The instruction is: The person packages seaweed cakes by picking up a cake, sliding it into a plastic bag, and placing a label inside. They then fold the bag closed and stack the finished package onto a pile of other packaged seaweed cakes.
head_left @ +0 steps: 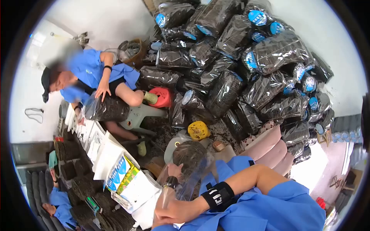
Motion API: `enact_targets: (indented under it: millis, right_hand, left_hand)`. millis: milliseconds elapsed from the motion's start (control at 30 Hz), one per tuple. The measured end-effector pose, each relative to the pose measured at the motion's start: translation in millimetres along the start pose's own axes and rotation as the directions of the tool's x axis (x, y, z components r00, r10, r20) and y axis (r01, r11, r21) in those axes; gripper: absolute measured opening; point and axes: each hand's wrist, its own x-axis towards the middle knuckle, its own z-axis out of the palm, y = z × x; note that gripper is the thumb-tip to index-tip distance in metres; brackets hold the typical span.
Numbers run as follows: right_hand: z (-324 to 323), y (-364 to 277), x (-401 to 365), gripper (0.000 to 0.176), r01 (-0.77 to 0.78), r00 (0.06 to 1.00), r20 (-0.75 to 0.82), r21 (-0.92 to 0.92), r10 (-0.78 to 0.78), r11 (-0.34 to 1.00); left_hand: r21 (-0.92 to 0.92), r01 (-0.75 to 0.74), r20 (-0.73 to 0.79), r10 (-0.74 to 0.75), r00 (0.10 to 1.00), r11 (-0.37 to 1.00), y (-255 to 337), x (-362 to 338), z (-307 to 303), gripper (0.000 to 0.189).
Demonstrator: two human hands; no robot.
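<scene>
My left hand [175, 169], with a dark watch at its wrist, holds the side of a rounded dark block [189, 156] with clear plastic around it. Its fingers are partly blurred by the film. Nearer to me, my right hand [175, 212] is closed on the loose clear plastic bag [198, 173]; a black wrap covers that wrist. White sheets and a blue, yellow and green printed packet [123, 175] lie just left of my hands.
A co-worker [86, 71] at the upper left holds a bagged dark block [106, 109]. Another person [59, 204] is at the lower left near stacked dark slabs [86, 186]. Bagged blocks [227, 88] form a large pile. Red [161, 96] and yellow [198, 130] stools stand near it.
</scene>
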Motion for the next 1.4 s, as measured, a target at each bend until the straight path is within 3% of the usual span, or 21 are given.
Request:
enact_targets:
  millis: [100, 300, 433, 467, 533, 567, 600, 700, 767, 867, 900, 933, 967, 1000, 1067, 1100, 1133, 1233, 1300, 1367, 1400]
  right_hand:
    - [2.2, 10.4, 0.1, 0.019, 0.040, 0.979, -0.196, -0.068, -0.052, 0.997]
    - [-3.7, 0.8, -8.9, 0.019, 0.042, 0.995, -0.091, 0.037, -0.039, 0.998]
    - [-4.8, -5.4, -31.6, 0.021, 0.058, 0.995, 0.087, -0.056, -0.053, 0.997]
    - [-0.5, -8.2, -32.2, 0.023, 0.122, 0.989, 0.066, 0.141, -0.132, 0.982]
    - [-9.5, -8.1, -38.9, 0.022, 0.068, 0.997, 0.046, -0.018, -0.067, 0.997]
    - [-15.1, -8.6, -39.2, 0.022, 0.025, 1.000, 0.012, -0.178, -0.023, 0.984]
    - [-22.1, -10.5, -34.9, 0.019, 0.012, 0.998, -0.067, 0.119, -0.005, 0.993]
    - [-31.7, -7.3, -29.5, 0.016, -0.113, 0.992, -0.054, 0.035, 0.114, 0.993]
    - [-34.4, 1.3, -20.9, 0.014, -0.192, 0.973, -0.131, -0.015, 0.189, 0.981]
    - [-26.6, 13.0, -0.7, 0.014, -0.291, 0.937, -0.229, -0.103, 0.263, 0.951]
    - [-22.4, 16.0, 6.2, 0.015, -0.336, 0.928, -0.246, -0.232, 0.279, 0.913]
    - [-14.9, 22.4, 19.3, 0.012, -0.174, 0.952, -0.298, -0.317, 0.077, 0.932]
    - [-10.6, 28.8, 29.1, 0.013, -0.147, 0.963, -0.267, -0.440, 0.028, 0.886]
    - [-5.0, 47.9, 37.1, 0.014, -0.070, 0.974, -0.220, -0.481, -0.043, 0.874]
    - [16.5, 49.6, 49.5, 0.012, -0.234, 0.969, -0.139, -0.239, 0.205, 0.943]
    - [27.5, 50.3, 58.1, 0.012, -0.287, 0.956, -0.110, -0.173, 0.271, 0.942]
    - [39.0, 51.7, 65.6, 0.011, -0.275, 0.961, -0.070, -0.160, 0.267, 0.948]
    - [63.1, 76.0, 78.9, 0.013, -0.247, 0.969, -0.042, -0.270, 0.246, 0.930]
    - [72.0, 75.0, 88.0, 0.015, -0.149, 0.989, -0.043, -0.453, 0.145, 0.879]
    - [76.7, 81.1, 90.9, 0.015, -0.185, 0.981, -0.029, -0.427, 0.191, 0.885]
    - [77.7, 84.3, 90.8, 0.015, -0.228, 0.973, -0.047, -0.376, 0.227, 0.898]
  left_hand:
    - [0.125, -0.181, 0.100, 0.169, 0.981, 0.975, 43.5, -50.6, 3.7, 0.093]
    - [0.483, -0.286, 0.253, 0.180, 0.951, 0.828, 52.9, -76.8, 59.5, 0.102]
    - [0.690, -0.415, 0.167, 0.427, 0.889, 0.593, -17.6, -27.7, 111.2, 0.088]
    - [0.601, -0.397, 0.193, 0.356, 0.915, 0.694, -7.3, -28.0, 98.9, 0.084]
    - [0.460, -0.359, 0.291, 0.244, 0.925, 0.812, 46.3, -48.5, 40.4, 0.072]
    - [0.449, -0.350, 0.284, 0.240, 0.928, 0.822, 27.3, -34.3, 51.1, 0.072]
    - [0.444, -0.445, 0.352, 0.306, 0.885, 0.777, -2.1, -8.5, 68.5, 0.075]
    - [0.397, -0.501, 0.405, 0.344, 0.847, 0.769, -1.9, -0.2, 60.3, 0.057]
    - [0.146, -0.248, 0.247, 0.208, 0.946, 0.958, -7.6, 3.6, 54.9, 0.068]
    - [0.078, -0.193, 0.106, 0.184, 0.977, 0.978, 13.5, -20.6, 5.3, 0.054]
    - [-0.065, -0.269, 0.050, 0.272, 0.961, 0.961, -3.9, -10.7, 23.7, 0.048]
    - [-0.185, -0.335, -0.046, 0.332, 0.942, 0.924, -31.9, -1.0, 36.0, 0.043]
    - [-0.225, -0.632, -0.526, 0.453, 0.719, 0.742, -7.7, -73.3, -13.8, 0.036]
    - [-0.196, -0.545, -0.603, 0.338, 0.722, 0.815, -2.3, -102.4, -45.3, 0.036]
    - [-0.437, -0.513, -0.141, 0.507, 0.850, 0.739, -8.8, -134.7, -108.4, 0.031]
    - [-0.256, -0.436, -0.101, 0.425, 0.900, 0.863, -8.6, -165.2, -138.3, 0.027]
    - [-0.345, -0.444, -0.283, 0.359, 0.889, 0.827, -15.1, -210.0, -161.1, 0.026]
    - [-0.523, -0.525, -0.748, -0.067, 0.660, 0.672, -86.8, -329.5, -177.9, 0.027]
    - [-0.541, -0.347, -0.840, -0.466, 0.279, 0.766, -154.8, -396.9, -173.0, 0.032]
    - [-0.650, -0.264, -0.655, -0.701, -0.282, 0.713, -265.1, -439.7, -126.8, 0.027]
    - [-0.772, -0.418, -0.342, -0.867, -0.362, 0.479, -352.1, -462.4, -74.1, 0.030]
